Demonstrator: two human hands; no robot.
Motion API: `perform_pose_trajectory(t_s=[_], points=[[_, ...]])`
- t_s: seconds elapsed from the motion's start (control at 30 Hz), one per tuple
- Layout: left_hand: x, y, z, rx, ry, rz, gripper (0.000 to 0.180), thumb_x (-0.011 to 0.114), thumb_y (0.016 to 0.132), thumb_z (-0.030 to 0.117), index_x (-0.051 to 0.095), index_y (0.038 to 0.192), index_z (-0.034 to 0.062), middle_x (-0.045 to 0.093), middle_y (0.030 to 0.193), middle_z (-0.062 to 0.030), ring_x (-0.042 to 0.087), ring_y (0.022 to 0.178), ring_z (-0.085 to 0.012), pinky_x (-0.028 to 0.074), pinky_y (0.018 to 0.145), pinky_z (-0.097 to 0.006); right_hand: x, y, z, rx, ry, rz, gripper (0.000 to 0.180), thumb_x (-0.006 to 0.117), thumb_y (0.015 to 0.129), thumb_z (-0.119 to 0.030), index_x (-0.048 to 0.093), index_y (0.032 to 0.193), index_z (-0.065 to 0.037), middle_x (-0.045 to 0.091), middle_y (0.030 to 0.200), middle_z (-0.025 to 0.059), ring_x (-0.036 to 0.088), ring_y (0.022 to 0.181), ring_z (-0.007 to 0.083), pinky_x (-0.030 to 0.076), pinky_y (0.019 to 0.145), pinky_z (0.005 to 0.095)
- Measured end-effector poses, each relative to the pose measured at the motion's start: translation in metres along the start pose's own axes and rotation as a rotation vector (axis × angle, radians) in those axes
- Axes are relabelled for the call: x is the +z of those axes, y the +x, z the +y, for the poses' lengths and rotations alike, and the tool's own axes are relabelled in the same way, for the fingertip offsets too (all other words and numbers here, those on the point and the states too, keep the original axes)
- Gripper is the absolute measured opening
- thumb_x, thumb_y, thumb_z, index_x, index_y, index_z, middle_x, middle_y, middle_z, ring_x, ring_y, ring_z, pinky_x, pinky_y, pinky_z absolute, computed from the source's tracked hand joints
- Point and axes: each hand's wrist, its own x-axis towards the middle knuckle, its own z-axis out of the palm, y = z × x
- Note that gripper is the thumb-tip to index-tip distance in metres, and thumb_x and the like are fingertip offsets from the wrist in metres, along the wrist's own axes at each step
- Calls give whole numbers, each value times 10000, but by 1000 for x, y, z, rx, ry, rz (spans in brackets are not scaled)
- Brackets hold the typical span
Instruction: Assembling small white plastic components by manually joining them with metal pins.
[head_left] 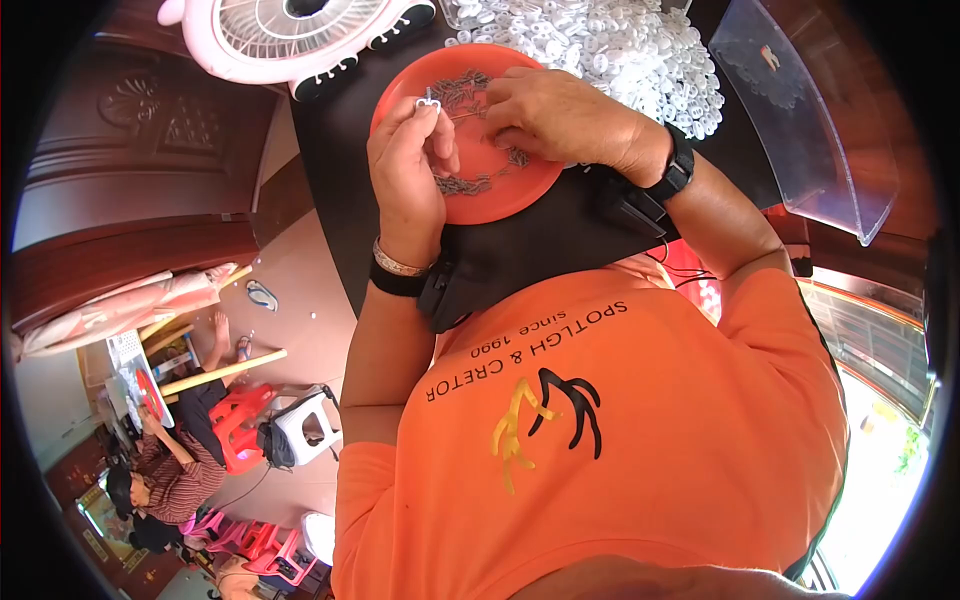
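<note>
Between the thumb and fingers of my left hand (408, 150) is a small white plastic piece (428, 103), held up over the left side of a red round plate (490, 205). A thin grey bit sticks up from that piece. Small grey metal pieces, which look like screws (465, 186), lie in loose clusters on the plate. My right hand (560, 115) reaches over the plate's right side, its fingers curled down and pressed together near the screws. Whatever its fingertips pinch is hidden. Both wrists wear black bands.
A big heap of white plastic pieces (640, 55) lies behind the plate on the black table (335, 150). A pink-and-white fan (300, 40) stands at far left, a clear plastic bin (810, 120) at right. Farther left, a person (170, 470) sits near red and white stools (305, 430).
</note>
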Motion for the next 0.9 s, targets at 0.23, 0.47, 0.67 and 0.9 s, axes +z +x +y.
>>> perform_pose_trajectory(t_s=[0.23,0.47,0.67,0.9], points=[[0,-4,0,-25,9,3,237,450,884,204,516,706,62,492,607,-3,464,492,-93,327,475,-216,4,1,-3,109,101,-2,141,640,762,-94,618,896,-59,597,837,70,587,827,250,481,737,358],[7,-8,-3,-86,-87,-60,223,423,920,208,520,802,46,565,689,-55,576,592,-170,414,536,-252,4,5,7,279,985,175,122,564,889,-18,602,1004,-6,633,956,17,582,894,77,467,804,239],[4,-4,-3,-31,-194,-134,239,386,942,192,507,811,33,587,730,-95,596,630,-211,438,585,-276,3,6,-1,273,1202,212,194,565,887,20,622,1070,-3,639,986,31,581,951,86,468,869,241],[3,-5,-3,-37,-224,-143,237,378,947,186,503,819,29,588,734,-105,597,638,-211,438,586,-273,-4,4,-2,271,1063,144,212,600,874,1,626,1084,-9,651,973,26,601,914,86,488,833,234]])
